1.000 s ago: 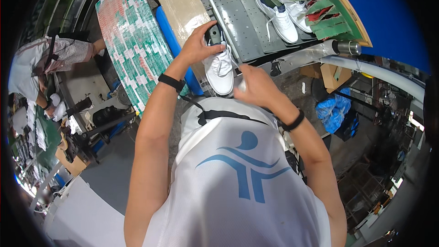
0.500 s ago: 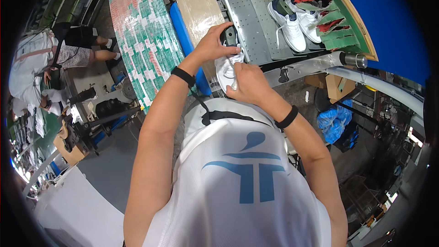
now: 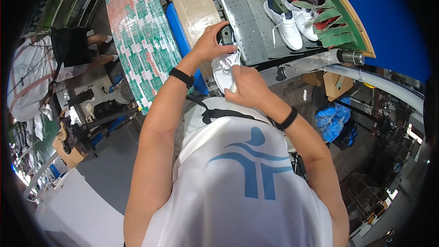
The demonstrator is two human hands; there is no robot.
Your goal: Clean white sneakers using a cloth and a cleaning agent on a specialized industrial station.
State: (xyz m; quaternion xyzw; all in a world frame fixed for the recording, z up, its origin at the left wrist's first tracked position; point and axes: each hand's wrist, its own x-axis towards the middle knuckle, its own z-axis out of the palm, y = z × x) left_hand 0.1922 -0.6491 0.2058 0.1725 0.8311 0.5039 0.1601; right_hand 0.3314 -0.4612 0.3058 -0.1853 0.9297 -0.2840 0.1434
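Observation:
A white lace-up sneaker (image 3: 223, 75) with a dark shoe last in its opening is held between my two hands, toe toward me. My left hand (image 3: 211, 43) grips it around the heel and collar, thumb across the tongue. Lower down, my right hand (image 3: 247, 83) has its fingers closed on the side of the sneaker near the toe; the fingertips are partly hidden. On the grey perforated conveyor plates (image 3: 254, 23), farther right, stand two more white sneakers, one in front (image 3: 288, 28) and one behind it (image 3: 305, 20).
Green cut flaps (image 3: 336, 25) hang at the conveyor's right end, beside a blue panel (image 3: 388, 18). A tan board (image 3: 196, 7) and a taped green-and-white box (image 3: 141, 36) lie left. Another person (image 3: 34, 73) is at the far left. Blue plastic bags (image 3: 332, 121) lie lower right.
The sneaker's toe has come more into view below my hands, which keep their hold. The sneakers on the conveyor appear slightly farther left. The other person has shifted.

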